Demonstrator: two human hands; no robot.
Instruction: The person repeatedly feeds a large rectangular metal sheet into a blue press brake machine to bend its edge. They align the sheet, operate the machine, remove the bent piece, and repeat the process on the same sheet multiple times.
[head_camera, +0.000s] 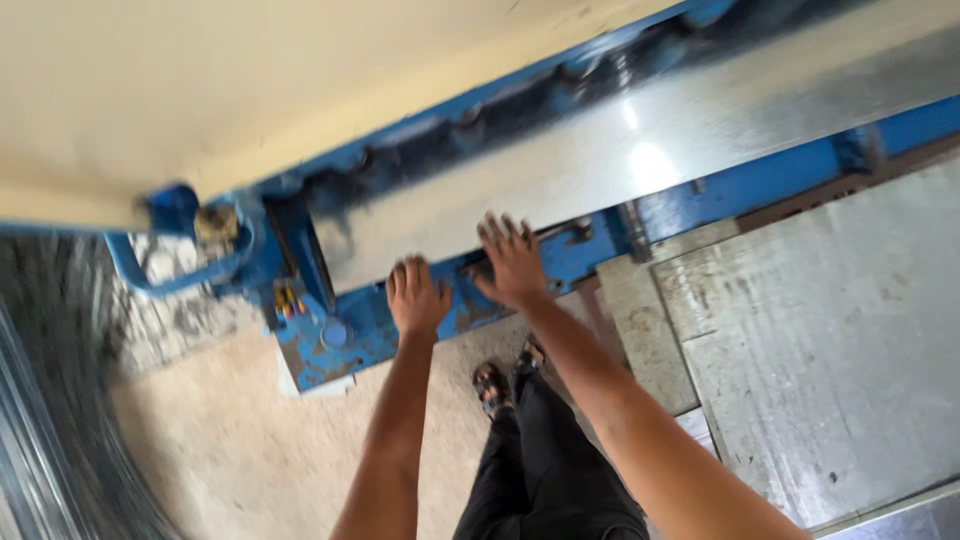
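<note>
Pressing on the near edge of a blue metal machine frame (440, 320), both your hands lie flat. Left hand (416, 295): open, palm down on the worn blue frame, just below a long shiny metal sheet (560, 170). Right hand (513, 262): open, fingers spread, fingertips (497, 228) touching the sheet's near edge. Right of your hands, grey metal sheets (820, 330) lie flat. Blue curved handle (150, 275) at far left of the machine. Sandy floor (240, 430) below, with your dark trousers (545, 460) and sandals (491, 388).
</note>
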